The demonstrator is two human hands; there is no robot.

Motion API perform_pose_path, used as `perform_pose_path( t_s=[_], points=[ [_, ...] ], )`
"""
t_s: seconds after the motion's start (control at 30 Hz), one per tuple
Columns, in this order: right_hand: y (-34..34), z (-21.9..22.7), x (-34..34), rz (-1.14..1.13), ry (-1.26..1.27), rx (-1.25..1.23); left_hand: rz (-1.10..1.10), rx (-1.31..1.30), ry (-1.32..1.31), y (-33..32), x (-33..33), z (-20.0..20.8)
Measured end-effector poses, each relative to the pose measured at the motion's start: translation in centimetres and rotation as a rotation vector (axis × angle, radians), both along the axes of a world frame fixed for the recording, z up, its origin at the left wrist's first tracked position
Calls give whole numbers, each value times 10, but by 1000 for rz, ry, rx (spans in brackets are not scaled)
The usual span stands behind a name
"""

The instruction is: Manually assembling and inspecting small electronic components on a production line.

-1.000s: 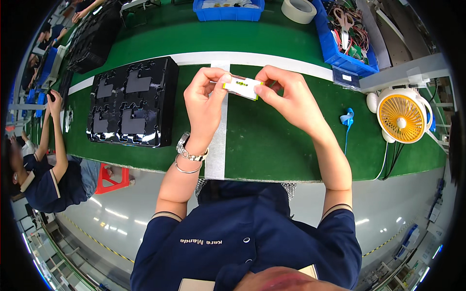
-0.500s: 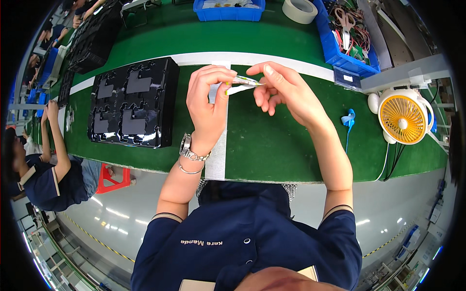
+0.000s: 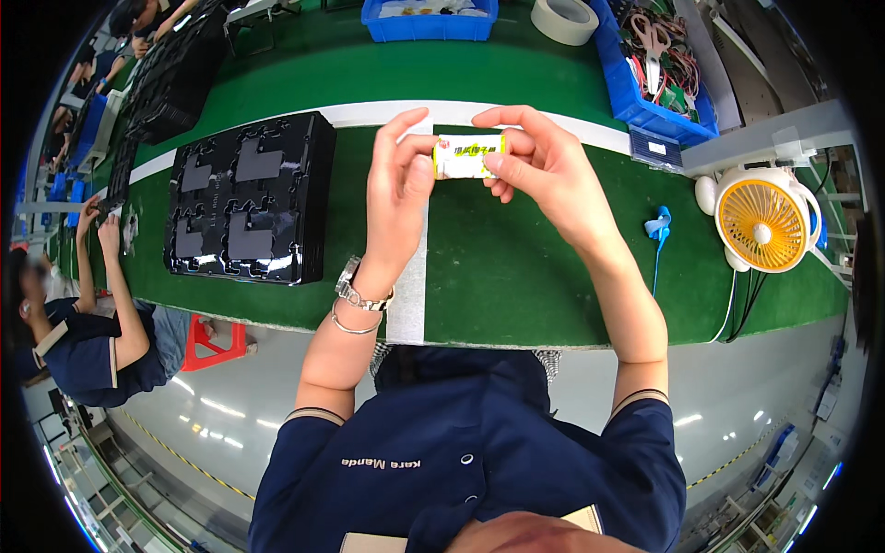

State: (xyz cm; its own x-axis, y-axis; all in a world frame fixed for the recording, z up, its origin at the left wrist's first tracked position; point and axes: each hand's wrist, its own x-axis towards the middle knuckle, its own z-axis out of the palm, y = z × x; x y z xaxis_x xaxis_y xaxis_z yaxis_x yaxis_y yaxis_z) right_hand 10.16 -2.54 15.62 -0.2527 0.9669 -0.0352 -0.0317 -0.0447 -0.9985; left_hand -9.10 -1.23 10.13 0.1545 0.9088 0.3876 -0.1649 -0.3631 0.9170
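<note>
A small flat white packet with yellow-green edges and printing stands upright above the green table, its broad face toward me. At its right end, my right hand pinches it, thumb in front and fingers behind. My left hand closes on its left edge between thumb and a bent finger, with the index finger raised clear. A metal watch and a bangle are on my left wrist. To the left of my hands lies a stack of black molded plastic trays with L-shaped recesses.
A blue bin and a tape roll sit at the far side. Another blue bin holds scissors and wires. At right are a yellow-and-white fan and a blue corded item. A co-worker is at far left.
The packet has turned from nearly edge-on to face me. My right hand has closed on its right end, and my left index finger has lifted.
</note>
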Motion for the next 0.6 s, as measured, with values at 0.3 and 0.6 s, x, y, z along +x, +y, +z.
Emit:
perform_pose_path(
  t_s=[0.3, 0.6],
  points=[
    [2, -5, -3, -16, -112, 15, 149, -47, 45, 0, 1, 2],
    [6, -9, 2, -17, -305, 52, 215, -8, 114, -1, 1, 2]
  ],
)
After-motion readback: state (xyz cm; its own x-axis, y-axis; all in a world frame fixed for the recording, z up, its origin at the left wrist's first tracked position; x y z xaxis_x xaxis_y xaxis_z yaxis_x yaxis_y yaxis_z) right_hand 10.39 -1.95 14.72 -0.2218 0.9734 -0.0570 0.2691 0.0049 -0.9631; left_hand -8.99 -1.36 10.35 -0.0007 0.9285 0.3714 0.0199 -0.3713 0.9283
